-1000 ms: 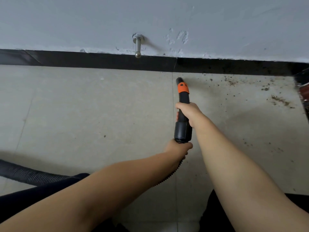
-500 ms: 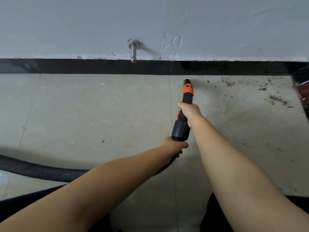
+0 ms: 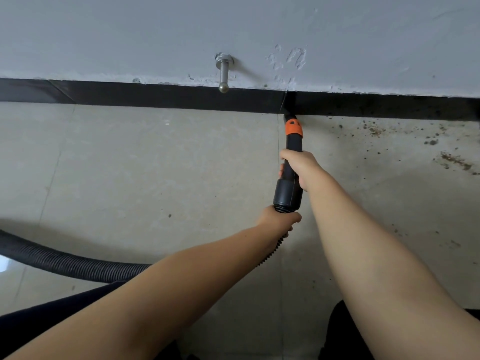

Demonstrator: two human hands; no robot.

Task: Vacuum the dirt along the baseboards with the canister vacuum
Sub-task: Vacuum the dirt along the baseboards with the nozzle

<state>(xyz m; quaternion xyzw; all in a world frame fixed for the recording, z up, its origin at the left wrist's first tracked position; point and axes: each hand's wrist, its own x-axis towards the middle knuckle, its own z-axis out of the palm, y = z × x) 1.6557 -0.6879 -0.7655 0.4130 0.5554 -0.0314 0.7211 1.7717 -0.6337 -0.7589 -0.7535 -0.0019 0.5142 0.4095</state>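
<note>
The vacuum nozzle [image 3: 291,149] is gripped by curled right hand [image 3: 301,167] fingers and steadied at the hose [image 3: 67,263] cuff by the left hand [image 3: 279,220], tip set against the baseboard [image 3: 155,96], beside dirt [image 3: 376,131] rightward.

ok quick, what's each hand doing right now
Left hand: closed around the hose where it meets the nozzle.
Right hand: closed around the vacuum nozzle, whose tip is at the baseboard.
</note>
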